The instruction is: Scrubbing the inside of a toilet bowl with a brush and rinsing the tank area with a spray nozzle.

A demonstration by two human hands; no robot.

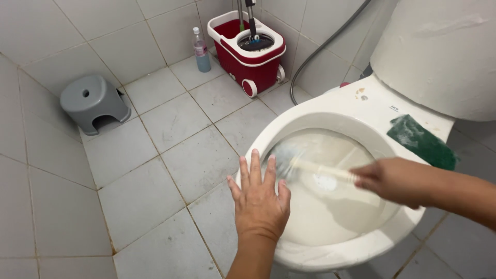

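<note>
My right hand point(393, 181) grips the pale handle of a toilet brush point(297, 161), whose blurred bristle head presses against the inner left wall of the white toilet bowl point(330, 111). Fingers spread, my left hand point(260, 199) hovers palm down over the bowl's front left rim and holds nothing. A green scouring pad point(419, 140) lies on the rim's back right, under the white tank point(439, 46).
A grey plastic stool point(93, 102) stands by the left wall. At the back, a red and white mop bucket point(248, 51) sits beside a clear bottle point(200, 50). A grey hose point(323, 49) runs down the tiled wall to the floor.
</note>
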